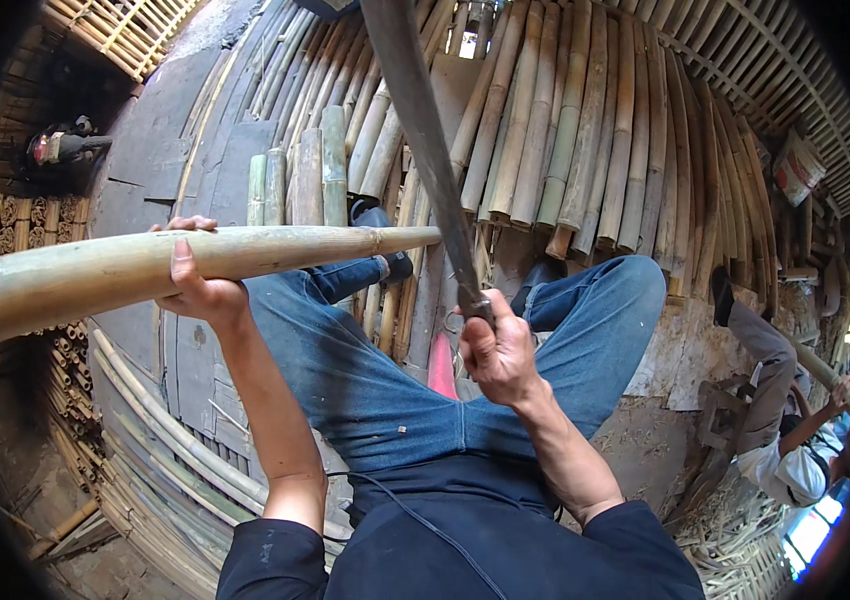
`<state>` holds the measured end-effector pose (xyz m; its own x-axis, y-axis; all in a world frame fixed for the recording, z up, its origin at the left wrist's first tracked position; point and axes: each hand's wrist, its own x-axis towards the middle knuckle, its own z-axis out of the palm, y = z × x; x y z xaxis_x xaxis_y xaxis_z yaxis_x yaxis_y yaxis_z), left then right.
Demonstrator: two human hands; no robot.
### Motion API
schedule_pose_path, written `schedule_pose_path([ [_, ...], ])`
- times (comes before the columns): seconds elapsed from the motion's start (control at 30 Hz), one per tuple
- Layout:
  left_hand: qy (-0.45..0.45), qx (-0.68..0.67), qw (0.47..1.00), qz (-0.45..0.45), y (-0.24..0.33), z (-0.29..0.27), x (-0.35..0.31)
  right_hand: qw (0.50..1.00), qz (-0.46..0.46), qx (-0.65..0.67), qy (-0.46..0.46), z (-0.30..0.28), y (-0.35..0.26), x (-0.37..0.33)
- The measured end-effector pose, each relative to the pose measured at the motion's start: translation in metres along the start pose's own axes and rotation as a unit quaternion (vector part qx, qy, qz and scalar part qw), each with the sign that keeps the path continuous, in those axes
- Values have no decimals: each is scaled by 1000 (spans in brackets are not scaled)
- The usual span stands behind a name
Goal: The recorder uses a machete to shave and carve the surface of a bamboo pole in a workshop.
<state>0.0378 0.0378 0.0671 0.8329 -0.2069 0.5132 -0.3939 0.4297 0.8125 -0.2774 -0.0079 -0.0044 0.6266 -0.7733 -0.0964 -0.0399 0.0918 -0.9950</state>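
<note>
My left hand [200, 280] grips a thick bamboo pole [275, 250] from below, thumb on the near side and fingertips over the far side. The pole lies crosswise over my left thigh, its wide end at the far left and its other end near the blade. My right hand [500, 350] is closed around the handle of a long machete [430, 140], most of the handle hidden by the fingers. The dark blade points up and away, and passes by the pole's far end; whether they touch I cannot tell.
Long rows of split or whole bamboo poles [565, 120] lie ahead. Shorter green bamboo pieces [333, 165] rest at their left. More bamboo strips [175, 460] run along my left side. Bundled sticks [35, 225] are stacked far left. At the right sits another person [795, 440] holding a pole.
</note>
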Motion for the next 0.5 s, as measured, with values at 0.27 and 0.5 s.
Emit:
schedule_pose_path([
  [0.27,40,48,997,38,6,8,-5,965,166,-197,-41,45,104,9],
  [0.5,64,57,996,39,-2,-17,2,966,253,17,54,31,99,6],
])
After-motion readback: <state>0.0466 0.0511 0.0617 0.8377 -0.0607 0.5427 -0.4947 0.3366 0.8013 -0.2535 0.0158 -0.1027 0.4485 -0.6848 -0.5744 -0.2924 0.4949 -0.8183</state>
